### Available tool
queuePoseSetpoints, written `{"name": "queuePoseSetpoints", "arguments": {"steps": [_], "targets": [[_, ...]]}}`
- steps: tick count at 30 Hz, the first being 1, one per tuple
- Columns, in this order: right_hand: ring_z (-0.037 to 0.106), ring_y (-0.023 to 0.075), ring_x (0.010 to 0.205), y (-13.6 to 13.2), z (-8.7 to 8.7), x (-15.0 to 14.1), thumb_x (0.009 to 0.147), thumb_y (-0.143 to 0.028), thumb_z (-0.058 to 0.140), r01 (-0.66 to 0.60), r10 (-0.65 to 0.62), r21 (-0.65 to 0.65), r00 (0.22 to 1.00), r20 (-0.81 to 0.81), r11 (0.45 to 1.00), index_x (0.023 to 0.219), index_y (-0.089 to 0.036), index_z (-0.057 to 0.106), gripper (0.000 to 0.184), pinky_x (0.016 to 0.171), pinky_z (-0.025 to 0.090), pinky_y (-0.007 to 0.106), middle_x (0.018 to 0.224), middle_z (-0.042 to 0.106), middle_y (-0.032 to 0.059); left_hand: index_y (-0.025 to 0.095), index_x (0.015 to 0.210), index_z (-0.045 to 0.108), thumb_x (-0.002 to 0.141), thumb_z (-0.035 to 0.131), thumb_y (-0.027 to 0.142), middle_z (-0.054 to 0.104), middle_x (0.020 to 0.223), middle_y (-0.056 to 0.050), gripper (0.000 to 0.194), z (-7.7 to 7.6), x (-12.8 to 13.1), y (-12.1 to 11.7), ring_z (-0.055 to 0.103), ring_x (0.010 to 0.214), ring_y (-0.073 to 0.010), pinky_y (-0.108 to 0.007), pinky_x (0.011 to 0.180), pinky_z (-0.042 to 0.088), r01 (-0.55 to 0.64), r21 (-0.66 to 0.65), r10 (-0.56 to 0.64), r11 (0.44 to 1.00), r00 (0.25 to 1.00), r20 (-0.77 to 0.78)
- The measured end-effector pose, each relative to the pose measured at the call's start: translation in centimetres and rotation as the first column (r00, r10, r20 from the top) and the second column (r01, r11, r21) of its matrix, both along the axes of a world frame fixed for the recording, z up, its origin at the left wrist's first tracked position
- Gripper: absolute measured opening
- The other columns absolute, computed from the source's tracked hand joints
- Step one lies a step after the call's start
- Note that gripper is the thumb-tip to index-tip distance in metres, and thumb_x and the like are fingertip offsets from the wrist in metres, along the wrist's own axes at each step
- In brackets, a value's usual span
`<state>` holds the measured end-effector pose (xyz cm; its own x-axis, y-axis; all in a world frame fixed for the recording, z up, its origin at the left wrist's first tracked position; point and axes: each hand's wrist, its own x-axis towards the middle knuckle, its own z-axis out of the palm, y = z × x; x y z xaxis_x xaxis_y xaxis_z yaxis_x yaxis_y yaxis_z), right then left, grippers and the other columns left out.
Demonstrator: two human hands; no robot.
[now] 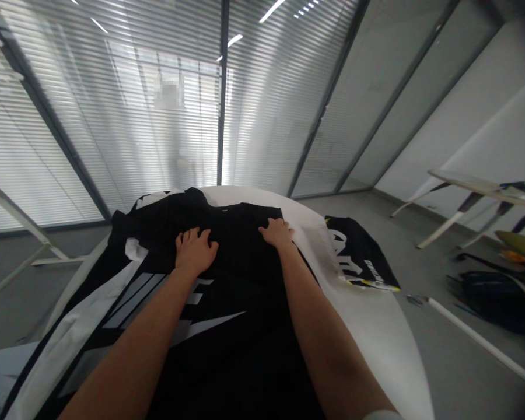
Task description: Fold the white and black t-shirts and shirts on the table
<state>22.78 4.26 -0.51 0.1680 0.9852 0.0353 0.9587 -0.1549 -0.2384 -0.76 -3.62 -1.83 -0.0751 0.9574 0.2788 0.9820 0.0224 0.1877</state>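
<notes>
A black T-shirt (227, 326) with a large white and grey print lies spread over a white round table (371, 315). My left hand (195, 251) rests flat on the shirt's upper middle, fingers spread. My right hand (277, 232) lies palm down near the shirt's far edge, close to the collar, and grips nothing. A second black garment (359, 254) with white lettering lies at the table's right edge, beyond my right hand's reach of contact.
Glass walls with white blinds (114, 116) stand ahead. To the right, on the grey floor, lie a white rod (481, 341) and a dark bag (499, 300), below a folding table (476, 195). A white metal frame (13, 233) stands at the left.
</notes>
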Motion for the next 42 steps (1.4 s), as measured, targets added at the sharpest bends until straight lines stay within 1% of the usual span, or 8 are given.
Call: {"name": "queuePoseSetpoints", "arguments": {"steps": [4, 9, 20, 24, 28, 32, 38, 42], "targets": [[0.052, 0.0333, 0.117, 0.0, 1.0, 1.4, 0.082, -0.028, 0.055, -0.032, 0.032, -0.014, 0.999, -0.017, 0.999, 0.119, -0.025, 0.063, 0.038, 0.095, 0.04, 0.055, 0.124, 0.059, 0.0133, 0.024, 0.129, 0.058, 0.086, 0.042, 0.039, 0.053, 0.135, -0.013, 0.049, 0.0, 0.1, 0.0, 0.045, 0.125, -0.0314, -0.05, 0.108, 0.026, -0.007, 0.007, 0.007, 1.0, 1.0, -0.002], [0.059, 0.0284, 0.111, 0.1, 1.8, 2.5, 0.076, -0.014, 0.056, -0.097, 0.096, -0.037, 0.995, -0.028, 0.995, 0.11, -0.025, 0.068, 0.037, 0.095, 0.044, 0.048, 0.114, 0.067, 0.0096, 0.023, 0.129, 0.059, 0.086, 0.042, 0.04, 0.054, 0.134, -0.014, 0.049, -0.1, 0.0, 0.0, 0.046, 0.125, -0.0319, -0.05, 0.108, 0.027, 0.002, 0.005, -0.002, 1.0, 1.0, -0.006], [0.061, 0.0257, 0.108, 1.0, 2.5, 2.2, 0.084, -0.025, 0.05, -0.237, 0.231, -0.063, 0.969, -0.087, 0.969, 0.099, -0.021, 0.073, 0.027, 0.096, 0.044, 0.037, 0.112, 0.069, 0.0089, 0.024, 0.129, 0.059, 0.086, 0.043, 0.04, 0.054, 0.134, -0.013, 0.049, -0.1, 0.0, 0.0, 0.046, 0.124, -0.0315, -0.049, 0.107, 0.028, -0.005, 0.022, 0.005, 1.0, 1.0, -0.009], [0.05, 0.0272, 0.125, 1.3, 0.9, 1.0, 0.094, -0.041, 0.037, -0.163, 0.176, 0.111, 0.977, -0.123, 0.98, 0.136, -0.02, 0.052, 0.049, 0.105, 0.036, 0.042, 0.135, 0.055, 0.0134, 0.024, 0.129, 0.059, 0.086, 0.042, 0.039, 0.054, 0.134, -0.013, 0.049, -0.1, 0.0, 0.0, 0.045, 0.125, -0.0316, -0.05, 0.107, 0.027, -0.005, 0.018, 0.005, 1.0, 1.0, -0.003], [0.024, 0.03, 0.143, 0.9, -1.9, 0.2, 0.097, -0.047, 0.031, -0.177, 0.179, 0.048, 0.982, -0.053, 0.983, 0.147, -0.021, 0.037, 0.057, 0.113, 0.017, 0.051, 0.154, 0.031, 0.0136, 0.023, 0.128, 0.059, 0.086, 0.042, 0.039, 0.054, 0.134, -0.014, 0.048, -0.1, 0.1, 0.0, 0.046, 0.124, -0.0315, -0.05, 0.108, 0.027, -0.005, 0.027, 0.005, 1.0, 1.0, 0.0], [0.015, 0.031, 0.145, 0.9, -3.2, 0.1, 0.098, -0.049, 0.029, -0.186, 0.186, 0.006, 0.982, -0.014, 0.982, 0.149, -0.024, 0.033, 0.057, 0.114, 0.009, 0.054, 0.157, 0.024, 0.0123, 0.023, 0.129, 0.059, 0.086, 0.043, 0.039, 0.054, 0.133, -0.013, 0.048, -0.1, 0.1, -0.1, 0.046, 0.125, -0.0311, -0.05, 0.108, 0.027, -0.01, 0.023, 0.01, 1.0, 1.0, 0.0], [0.026, 0.0271, 0.142, 0.9, -2.1, -0.2, 0.092, -0.036, 0.041, -0.165, 0.174, 0.109, 0.982, -0.073, 0.98, 0.138, -0.022, 0.051, 0.048, 0.115, 0.014, 0.05, 0.15, 0.04, 0.0091, 0.023, 0.128, 0.059, 0.086, 0.042, 0.04, 0.054, 0.134, -0.014, 0.048, 0.1, 0.1, -0.1, 0.046, 0.124, -0.0315, -0.05, 0.108, 0.027, -0.005, 0.018, 0.005, 1.0, 1.0, -0.005], [0.04, 0.0241, 0.133, 0.7, -1.4, -0.4, 0.088, -0.024, 0.039, -0.054, 0.085, 0.237, 0.989, -0.121, 0.97, 0.131, -0.019, 0.056, 0.046, 0.114, 0.018, 0.047, 0.138, 0.053, 0.009, 0.023, 0.129, 0.059, 0.086, 0.043, 0.04, 0.053, 0.135, -0.013, 0.049, 0.1, 0.2, -0.2, 0.046, 0.124, -0.0315, -0.049, 0.108, 0.027, -0.01, 0.01, 0.011, 1.0, 1.0, -0.011]]}}
